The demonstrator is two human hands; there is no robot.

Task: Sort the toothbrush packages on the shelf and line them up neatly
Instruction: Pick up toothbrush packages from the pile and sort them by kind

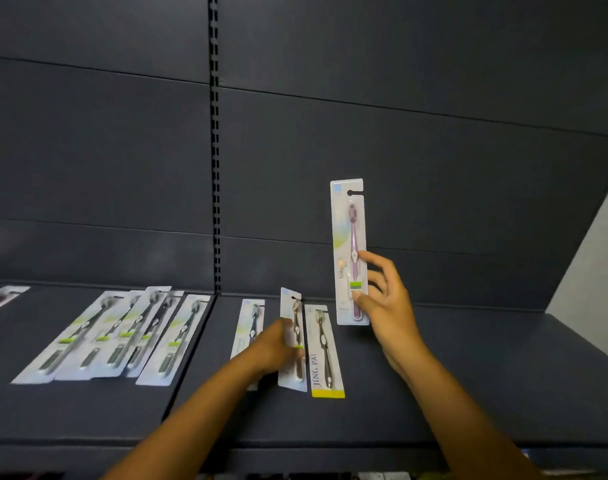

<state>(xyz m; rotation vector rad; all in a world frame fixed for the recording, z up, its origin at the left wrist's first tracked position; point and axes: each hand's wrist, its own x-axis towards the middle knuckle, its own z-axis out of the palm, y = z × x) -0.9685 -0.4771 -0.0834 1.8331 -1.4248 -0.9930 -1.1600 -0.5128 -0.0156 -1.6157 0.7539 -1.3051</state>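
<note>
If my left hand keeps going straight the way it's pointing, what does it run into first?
Your left hand already grips a tilted toothbrush package. Just beyond lies the JING PAI package, probably the first thing it would meet, though depth is hard to judge.

Shelf: dark grey shelf (468,375); lower frame
On it: fanned packages (122,337) lower left; yellow-edged package (325,351) centre

A dark panelled back wall (399,150) rises behind, split by a slotted upright (215,143) (pale side wall (596,289) at right).
</note>
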